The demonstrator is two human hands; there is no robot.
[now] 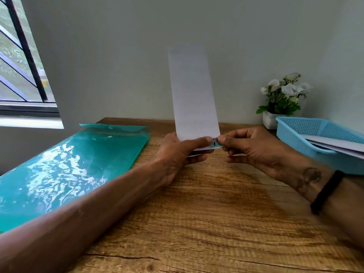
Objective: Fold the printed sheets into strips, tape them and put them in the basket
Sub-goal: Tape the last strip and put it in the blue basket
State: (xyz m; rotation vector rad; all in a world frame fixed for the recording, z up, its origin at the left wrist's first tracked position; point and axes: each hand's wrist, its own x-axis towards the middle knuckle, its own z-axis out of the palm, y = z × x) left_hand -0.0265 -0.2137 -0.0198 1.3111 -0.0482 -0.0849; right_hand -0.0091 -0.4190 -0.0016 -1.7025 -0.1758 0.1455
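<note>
A folded white paper strip [194,95] stands upright above the wooden table [197,213], faint print showing through it. My left hand [181,152] grips its lower end, thumb across the front. My right hand [254,150] pinches a small roll of tape [214,143] against the strip's lower right corner; most of the roll is hidden by the fingers. At the right edge sits a light blue plastic basket [307,133] with folded white strips [338,144] lying in it.
A shiny teal plastic folder [69,170] lies on the left part of the table, reaching its left edge. A small white pot of white flowers [283,97] stands against the wall behind the basket. A barred window is at the upper left.
</note>
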